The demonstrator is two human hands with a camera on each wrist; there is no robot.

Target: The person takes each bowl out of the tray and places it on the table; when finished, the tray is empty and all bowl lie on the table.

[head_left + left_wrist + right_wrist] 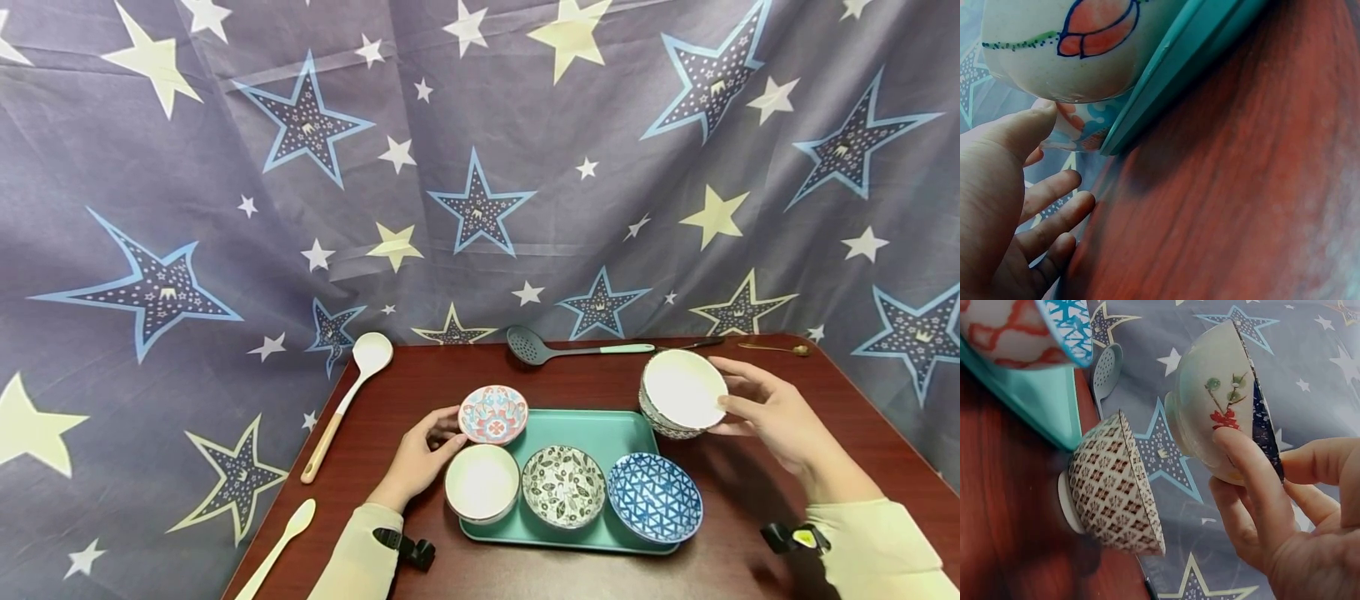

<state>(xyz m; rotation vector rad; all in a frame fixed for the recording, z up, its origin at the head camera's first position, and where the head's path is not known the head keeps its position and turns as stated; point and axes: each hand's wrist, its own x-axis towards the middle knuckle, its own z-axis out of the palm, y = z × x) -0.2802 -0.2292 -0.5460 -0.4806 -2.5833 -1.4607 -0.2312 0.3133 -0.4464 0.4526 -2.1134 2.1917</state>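
My left hand (pixel 420 462) is at the left side of a small red-and-blue patterned bowl (pixel 493 415), thumb and forefinger at its edge. The other fingers extend loosely beside the tray in the left wrist view. That bowl is at the back left of the green tray (pixel 573 425), partly hidden in the left wrist view by a cream bowl (pixel 1079 50). My right hand (pixel 772 417) grips a white bowl (pixel 684 390) with a painted flower sprig on its outside. Below it stands a brown lattice-patterned bowl (pixel 1110 487), apart from it in the right wrist view.
The tray's front row also has a leaf-patterned bowl (pixel 564 487) and a blue-and-white bowl (pixel 655 498). A grey slotted spoon (pixel 528 346) and a small gold spoon (pixel 798 350) lie along the back edge. At the left are a white ladle (pixel 372 354) and a cream spoon (pixel 300 518).
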